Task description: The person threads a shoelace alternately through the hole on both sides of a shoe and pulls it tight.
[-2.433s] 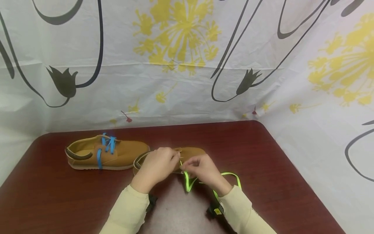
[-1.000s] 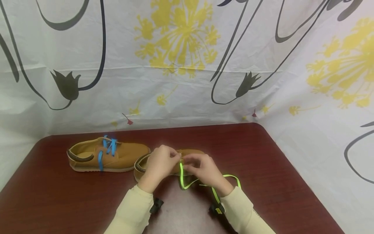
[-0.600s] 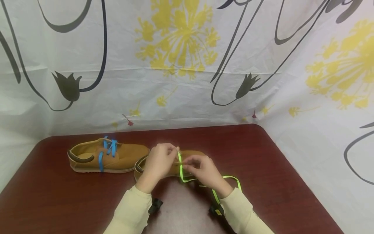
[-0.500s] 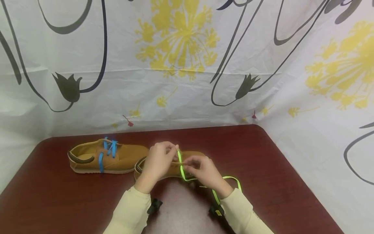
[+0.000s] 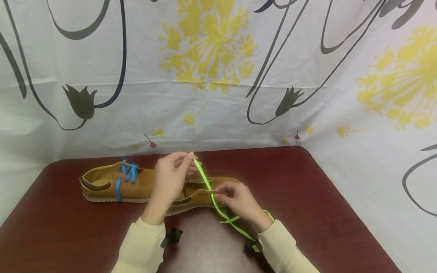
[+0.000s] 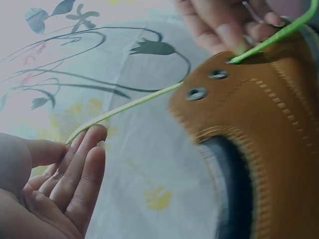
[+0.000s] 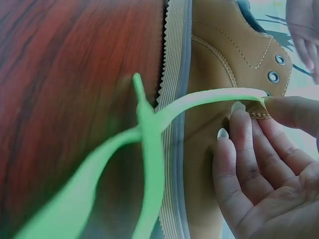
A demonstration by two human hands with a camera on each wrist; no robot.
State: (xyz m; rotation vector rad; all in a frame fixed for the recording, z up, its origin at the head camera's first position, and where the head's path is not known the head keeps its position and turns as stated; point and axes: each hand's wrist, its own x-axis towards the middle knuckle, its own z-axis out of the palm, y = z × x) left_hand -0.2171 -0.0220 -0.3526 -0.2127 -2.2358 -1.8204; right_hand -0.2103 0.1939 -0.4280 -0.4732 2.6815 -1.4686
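A tan leather shoe (image 5: 196, 199) stands on the table with its toe to the right; metal eyelets (image 6: 197, 93) line its flap. Through one eyelet runs a neon green shoelace (image 5: 204, 176). My left hand (image 5: 172, 176) pinches the lace between thumb and fingers, up and left of the shoe, drawing that stretch taut. Thumb and fingers of my right hand (image 5: 239, 199) pinch the flap beside the laced eyelet. The lace's other part, with a narrow tip (image 7: 138, 84), hangs in front of the shoe, crossing itself below my right hand.
A matching shoe (image 5: 136, 189) with blue laces (image 5: 131, 172) sits to the left, partly behind my left hand. Dark wrist-worn pieces (image 5: 172, 237) hang under both wrists. Past the reddish-brown table (image 5: 307, 212) hangs a patterned white sheet (image 5: 211, 110).
My left hand has moved up and left, pulling a longer stretch of green lace through the eyelet. The loop in front of the shoe has shifted and shortened. My right hand stays at the flap.
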